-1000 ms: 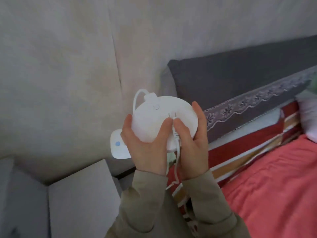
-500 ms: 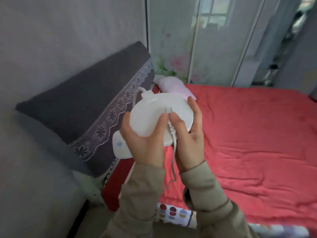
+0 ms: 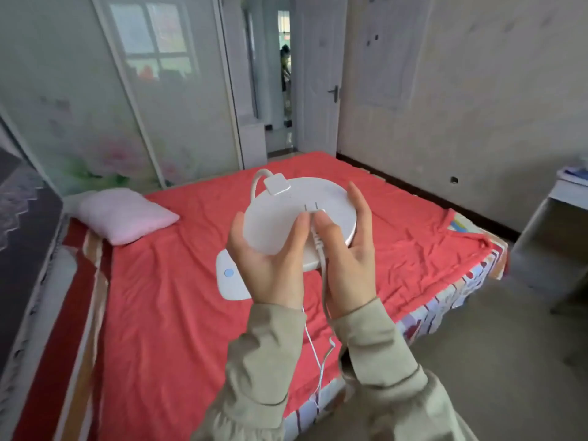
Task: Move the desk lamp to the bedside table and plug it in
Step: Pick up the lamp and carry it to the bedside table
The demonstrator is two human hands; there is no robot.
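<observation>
Bedroom interior seen from above the hands, with a wide bed covered by a red sheet point(image 3: 178, 313) filling the middle of the view; all positions below are given relative to this bed. Beyond its far edge stand sliding wardrobe doors with a pale flower print point(image 3: 105, 116) and a white door with a dark lever handle point(image 3: 319, 90), next to a narrow open doorway. Off its right side runs a beige wall with a dark skirting board point(image 3: 423, 189), and a bare grey floor point(image 3: 509, 361) lies off the bed's near right corner. At the right frame edge, beyond that floor, part of a white desk point(image 3: 569, 192) shows. A dark grey headboard cushion point(image 3: 22, 218) borders the bed's left side, and a small pink pillow point(image 3: 124, 214) lies on the sheet near the far left corner.

Above the bed's centre, not touching it, a white desk lamp with a round flat base point(image 3: 299, 218) is held with its lamp head folded underneath, a blue button point(image 3: 227, 273) visible on the part protruding at lower left. The left hand point(image 3: 273, 265) and right hand point(image 3: 346, 262), both in olive-beige sleeves point(image 3: 381, 361), have their fingers point(image 3: 358, 205) wrapped around the base rim, gripping it. The thumbs pin the white two-pin plug point(image 3: 313, 211) flat against the disc. Its thin white cord point(image 3: 321, 354) hangs down between the wrists.
</observation>
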